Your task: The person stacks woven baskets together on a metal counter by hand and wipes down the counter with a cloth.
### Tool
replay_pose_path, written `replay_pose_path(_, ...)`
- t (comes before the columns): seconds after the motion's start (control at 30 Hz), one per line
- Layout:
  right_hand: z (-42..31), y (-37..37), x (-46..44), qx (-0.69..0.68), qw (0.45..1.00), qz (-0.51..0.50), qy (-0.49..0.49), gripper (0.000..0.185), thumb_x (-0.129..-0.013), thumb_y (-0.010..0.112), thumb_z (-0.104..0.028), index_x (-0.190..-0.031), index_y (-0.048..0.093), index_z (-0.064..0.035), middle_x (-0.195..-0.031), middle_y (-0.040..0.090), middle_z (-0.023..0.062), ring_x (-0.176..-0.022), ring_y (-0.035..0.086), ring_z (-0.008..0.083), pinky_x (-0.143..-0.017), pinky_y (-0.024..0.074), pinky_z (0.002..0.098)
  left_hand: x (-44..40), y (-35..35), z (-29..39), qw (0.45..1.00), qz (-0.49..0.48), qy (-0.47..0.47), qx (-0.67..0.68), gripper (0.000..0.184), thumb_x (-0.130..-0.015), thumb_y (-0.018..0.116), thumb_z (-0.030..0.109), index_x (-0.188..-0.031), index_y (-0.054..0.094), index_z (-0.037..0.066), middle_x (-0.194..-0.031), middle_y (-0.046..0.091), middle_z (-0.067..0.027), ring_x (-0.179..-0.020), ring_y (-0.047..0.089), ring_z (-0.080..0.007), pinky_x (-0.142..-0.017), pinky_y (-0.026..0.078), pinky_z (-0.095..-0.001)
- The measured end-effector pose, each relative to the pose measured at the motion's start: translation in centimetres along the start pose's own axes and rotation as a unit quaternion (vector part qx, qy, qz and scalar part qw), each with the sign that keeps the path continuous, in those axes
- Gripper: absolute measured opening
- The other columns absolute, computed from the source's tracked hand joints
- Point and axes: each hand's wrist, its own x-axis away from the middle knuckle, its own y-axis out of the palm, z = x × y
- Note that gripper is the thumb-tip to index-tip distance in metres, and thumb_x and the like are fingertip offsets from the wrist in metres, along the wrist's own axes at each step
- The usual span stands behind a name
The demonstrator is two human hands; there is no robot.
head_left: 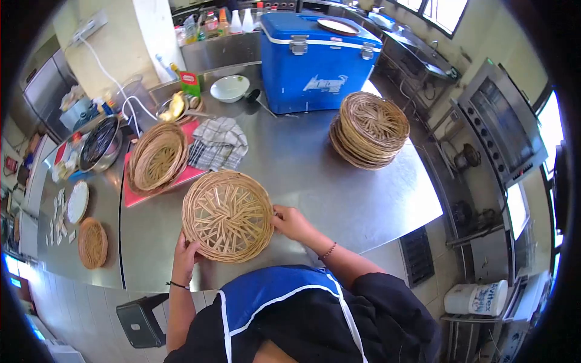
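At a steel table (302, 154), left hand (185, 251) and right hand (293, 223) grip a wicker basket (229, 217) between them.

The near basket (229, 216) is tan with a starburst weave; the far cooler (321, 65) is blue with white lettering; the left cloth (219, 145) is white, dark-checked; the near apron (275, 290) is blue, white-edged.

Cream walls (118, 51), tiled floor (91, 308), bright windows (445, 13)

Basket (229, 216) between left hand (186, 249) and right hand (293, 223); cloth (219, 143) just behind; stack (370, 131) at right; cooler (316, 71) beyond (plate (338, 26) atop).
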Motion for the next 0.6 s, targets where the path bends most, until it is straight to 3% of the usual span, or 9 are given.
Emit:
replay_pose_path(0.07, 0.1, -2.2, 0.3, -0.020, 0.999, 0.048, -0.011, 0.024, -0.087, 0.056, -0.021, -0.096, 0.061, 0.0003, -0.066, 0.063, 0.0127, -0.053, 0.058, 0.0162, -0.054, 0.0470, 0.0326, -0.3, 1.6, 1.3, 0.997, -0.020, -0.064, 0.032, 0.055, -0.094, 0.049, 0.017, -0.144, 0.027, 0.012, -0.105, 0.062, -0.0110, -0.088, 0.065, -0.0213, -0.072, 0.058, -0.0344)
replay_pose_path(0.1, -0.1, -3.8, 0.5, -0.020, 0.997, 0.078, -0.016, 0.023, -0.087, 0.056, -0.020, -0.094, 0.061, 0.0010, -0.065, 0.062, 0.0122, -0.053, 0.058, 0.0155, -0.054, 0.0470, 0.0321, -1.1, 1.3, 0.5, 0.998, -0.026, -0.052, 0.009, 0.057, -0.096, 0.048, 0.032, -0.145, 0.024, 0.016, -0.092, 0.062, -0.0088, -0.079, 0.066, -0.0211, -0.070, 0.057, -0.0345)
replay_pose_path(0.2, -0.4, -9.3, 1.5, -0.103, 0.980, 0.166, -0.036, 0.017, -0.086, 0.055, -0.014, -0.090, 0.061, 0.0020, -0.065, 0.061, 0.0060, -0.055, 0.056, 0.0118, -0.052, 0.0455, 0.0276, -3.1, 0.8, -0.1, 0.995, 0.062, -0.021, 0.080, 0.057, -0.096, 0.048, 0.035, -0.145, 0.023, 0.019, -0.086, 0.060, -0.0076, -0.076, 0.065, -0.0208, -0.070, 0.056, -0.0350)
replay_pose_path(0.27, -1.4, -13.6, 2.6, -0.150, 0.958, 0.239, -0.051, 0.013, -0.087, 0.054, -0.011, -0.086, 0.061, 0.0001, -0.066, 0.058, 0.0004, -0.055, 0.054, 0.0080, -0.050, 0.0427, 0.0231, -4.6, -0.5, -0.2, 0.988, 0.115, -0.012, 0.103, 0.060, -0.095, 0.049, 0.038, -0.145, 0.022, 0.020, -0.094, 0.058, -0.0094, -0.083, 0.062, -0.0223, -0.075, 0.054, -0.0378)
replay_pose_path(0.33, -1.7, -17.5, 3.5, -0.184, 0.926, 0.317, -0.089, 0.012, -0.089, 0.055, -0.012, -0.084, 0.061, -0.0023, -0.067, 0.058, -0.0011, -0.054, 0.053, 0.0059, -0.048, 0.0402, 0.0208, -6.1, -2.5, 0.0, 0.977, 0.169, -0.003, 0.127, 0.063, -0.094, 0.051, 0.042, -0.145, 0.021, 0.021, -0.103, 0.055, -0.0111, -0.090, 0.059, -0.0238, -0.080, 0.052, -0.0405)
replay_pose_path(0.4, -3.1, -20.6, 4.3, -0.151, 0.894, 0.417, -0.068, 0.014, -0.090, 0.056, -0.014, -0.082, 0.061, -0.0038, -0.066, 0.058, -0.0013, -0.054, 0.052, 0.0052, -0.047, 0.0392, 0.0201, -7.5, -4.6, 0.2, 0.971, 0.181, 0.012, 0.156, 0.068, -0.091, 0.055, 0.042, -0.145, 0.020, 0.021, -0.108, 0.054, -0.0126, -0.094, 0.059, -0.0253, -0.083, 0.051, -0.0418)
replay_pose_path(0.6, -1.0, -26.0, 3.5, -0.169, 0.839, 0.514, -0.061, 0.020, -0.091, 0.057, -0.018, -0.101, 0.065, -0.0026, -0.068, 0.061, 0.0002, -0.052, 0.051, 0.0049, -0.045, 0.0363, 0.0197, -10.9, -7.9, 1.2, 0.958, 0.207, 0.030, 0.197, 0.070, -0.089, 0.060, 0.040, -0.144, 0.020, 0.024, -0.119, 0.052, -0.0165, -0.103, 0.058, -0.0283, -0.088, 0.050, -0.0444)
